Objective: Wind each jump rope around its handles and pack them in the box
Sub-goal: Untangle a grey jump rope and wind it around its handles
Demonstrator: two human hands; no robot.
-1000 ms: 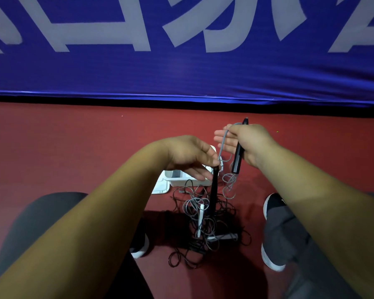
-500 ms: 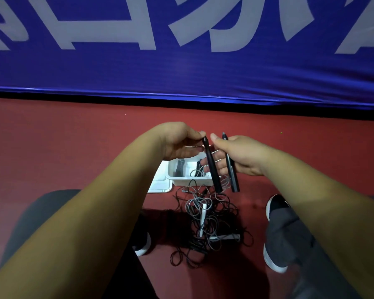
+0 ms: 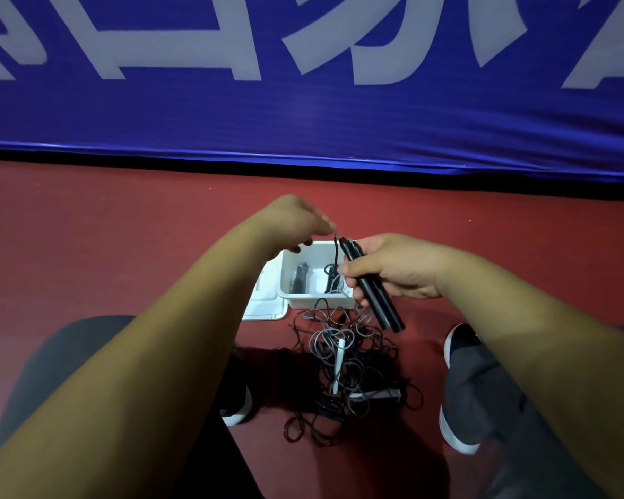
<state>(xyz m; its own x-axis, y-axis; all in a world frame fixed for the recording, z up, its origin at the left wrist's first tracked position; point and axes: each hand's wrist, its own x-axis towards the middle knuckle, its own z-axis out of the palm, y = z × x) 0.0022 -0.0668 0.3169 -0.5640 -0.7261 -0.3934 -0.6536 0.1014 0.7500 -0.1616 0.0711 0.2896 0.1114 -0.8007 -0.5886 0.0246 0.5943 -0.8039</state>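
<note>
Clearly R hand (image 3: 393, 271) grips 2 handles (image 3: 380, 309); L hand (image 3: 296, 221) blurred, grip unclear.

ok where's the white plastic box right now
Head view, centre: the white plastic box sits on the red floor, white lid at its left, tangled black and grey ropes just nearer the person.
</note>
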